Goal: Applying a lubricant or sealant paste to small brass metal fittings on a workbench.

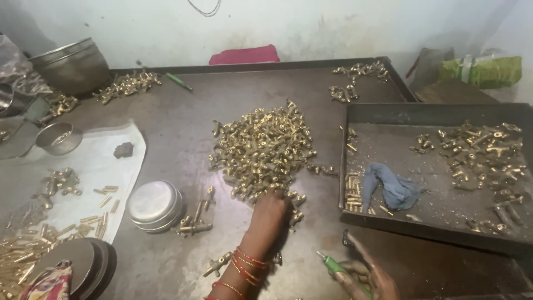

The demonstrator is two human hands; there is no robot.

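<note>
The left hand [272, 208], red and gold bangles at its wrist, reaches out over the dark desk [177, 133] and rests on the near edge of a large pile of small brass fittings [261, 147] heaped at the desk's middle. Its fingers are curled down into the fittings; whether they have closed on any cannot be told.

The right hand [372, 278], at the near edge to the right, has its fingers wrapped around a green-handled screwdriver [336, 265] whose tip points left and away.

Just left of the left arm lie a few loose fittings, and beyond them an upturned steel bowl [154, 204]. To the right stands a dark metal tray [433, 222] holding a blue cloth [394, 189], short brass pins and more fittings along its far right side. On the left, a white sheet [105, 161] carries scattered brass pieces and a small steel dish [58, 138]. A large steel pot [72, 65] stands at the far left corner, and a pink cloth [244, 54] lies at the far edge.
</note>
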